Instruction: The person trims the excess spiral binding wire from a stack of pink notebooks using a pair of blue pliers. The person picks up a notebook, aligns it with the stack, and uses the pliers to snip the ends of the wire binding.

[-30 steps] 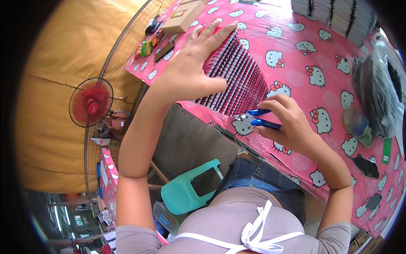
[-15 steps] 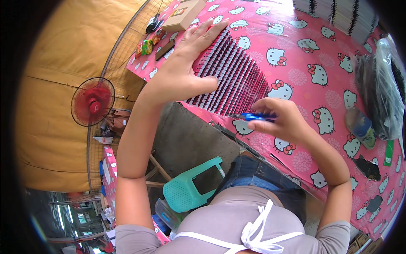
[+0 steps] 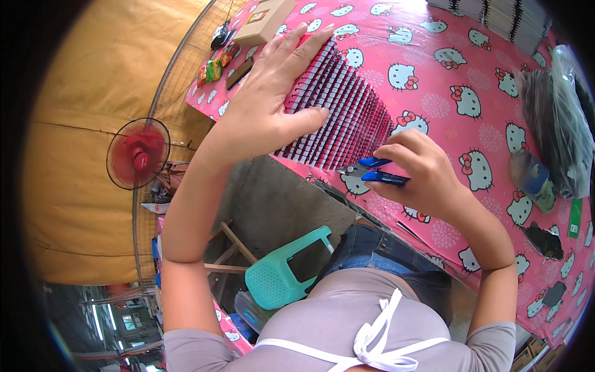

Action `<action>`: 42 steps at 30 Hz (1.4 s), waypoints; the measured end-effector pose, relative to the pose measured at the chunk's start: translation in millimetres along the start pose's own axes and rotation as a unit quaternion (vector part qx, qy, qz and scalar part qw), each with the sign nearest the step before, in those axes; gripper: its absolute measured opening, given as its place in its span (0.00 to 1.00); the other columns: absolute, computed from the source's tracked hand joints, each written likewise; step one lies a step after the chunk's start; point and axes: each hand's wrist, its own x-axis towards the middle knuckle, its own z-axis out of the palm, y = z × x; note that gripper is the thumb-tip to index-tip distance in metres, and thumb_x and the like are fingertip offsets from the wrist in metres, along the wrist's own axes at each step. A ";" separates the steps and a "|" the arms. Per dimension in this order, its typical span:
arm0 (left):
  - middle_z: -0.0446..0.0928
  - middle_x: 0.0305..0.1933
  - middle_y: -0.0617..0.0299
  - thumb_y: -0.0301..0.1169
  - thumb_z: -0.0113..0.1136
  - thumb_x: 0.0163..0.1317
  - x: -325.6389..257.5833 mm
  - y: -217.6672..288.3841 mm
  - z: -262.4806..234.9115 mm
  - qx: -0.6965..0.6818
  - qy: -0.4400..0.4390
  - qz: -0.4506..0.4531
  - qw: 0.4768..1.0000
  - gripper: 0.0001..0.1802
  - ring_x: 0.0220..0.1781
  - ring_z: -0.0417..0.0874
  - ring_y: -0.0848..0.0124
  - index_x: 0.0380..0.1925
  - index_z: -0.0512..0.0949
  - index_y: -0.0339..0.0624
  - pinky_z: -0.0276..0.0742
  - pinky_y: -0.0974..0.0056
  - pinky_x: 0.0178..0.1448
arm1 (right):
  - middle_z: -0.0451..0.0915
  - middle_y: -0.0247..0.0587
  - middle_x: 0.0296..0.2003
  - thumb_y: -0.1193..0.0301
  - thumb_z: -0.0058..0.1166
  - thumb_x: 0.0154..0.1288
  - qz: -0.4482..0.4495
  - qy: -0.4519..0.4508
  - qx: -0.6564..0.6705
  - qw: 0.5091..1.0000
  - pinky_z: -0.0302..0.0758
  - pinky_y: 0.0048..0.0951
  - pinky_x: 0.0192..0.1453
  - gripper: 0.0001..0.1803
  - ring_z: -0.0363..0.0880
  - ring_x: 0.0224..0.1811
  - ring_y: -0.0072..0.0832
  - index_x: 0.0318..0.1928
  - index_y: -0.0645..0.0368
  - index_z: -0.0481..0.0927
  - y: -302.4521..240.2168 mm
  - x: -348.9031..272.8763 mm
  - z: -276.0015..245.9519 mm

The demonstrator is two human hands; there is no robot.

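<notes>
Counter [image 3: 435,133], spread with pink cat-print sheeting, reaches far to the right of the stack of coil-bound books [image 3: 350,102]. A pile of white books with black coils [image 3: 503,22] rises beyond the stack, on its right. Off to the left of the stack stands a red fan [image 3: 140,155] in a round dark cage.

Two bare arms reach to the stack. The left hand [image 3: 279,93] is spread wide, its fingers laid along the stack's far left edge and its thumb stretched out over the coiled side; it presses flat and grips nothing. The right hand [image 3: 421,167], just beside the stack's near corner, is curled round blue-handled cutters [image 3: 385,178].

Red-covered and dark-coiled in row upon row, the stack lies between the hands, under the left one.

Well to the right of the stack, a clear plastic bag [image 3: 573,118] holds long dark pieces, bundled together. Beyond the stack, on its left, lies a brown cardboard box [image 3: 263,23], contents hidden. A see-through bottle [image 3: 532,180] lies right of the stack, its filling unclear.

The cutters' handles stand apart; their tips point at the stack's near corner, and whether they touch a coil cannot be told. Left of the stack sit small red and green packets [image 3: 214,70].
</notes>
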 end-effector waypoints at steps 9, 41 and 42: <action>0.55 0.72 0.45 0.41 0.61 0.47 0.4 -4.2 2.6 -0.038 0.016 -0.001 0.999 0.46 0.75 0.49 0.48 0.70 0.57 0.60 0.46 0.49 0.74 | 0.79 0.42 0.27 0.53 0.65 0.55 0.274 -0.139 0.218 0.926 0.77 0.32 0.32 0.25 0.80 0.30 0.29 0.40 0.64 0.81 4.2 -7.6 2.8; 0.60 0.69 0.53 0.29 0.54 0.46 -10.5 -16.9 7.8 -0.287 0.031 -0.067 0.955 0.47 0.69 0.63 0.67 0.71 0.52 0.39 0.52 0.64 0.72 | 0.77 0.42 0.29 0.61 0.65 0.55 0.481 -0.225 0.407 0.743 0.75 0.34 0.37 0.16 0.78 0.34 0.31 0.34 0.62 0.79 34.6 -3.3 3.7; 0.60 0.69 0.53 0.29 0.55 0.46 -10.9 -17.2 8.2 -0.289 0.029 -0.065 0.955 0.47 0.69 0.63 0.67 0.71 0.52 0.39 0.52 0.65 0.72 | 0.77 0.43 0.30 0.60 0.64 0.57 0.462 -0.240 0.372 0.768 0.75 0.35 0.38 0.17 0.79 0.35 0.30 0.35 0.61 0.79 34.2 -3.5 4.2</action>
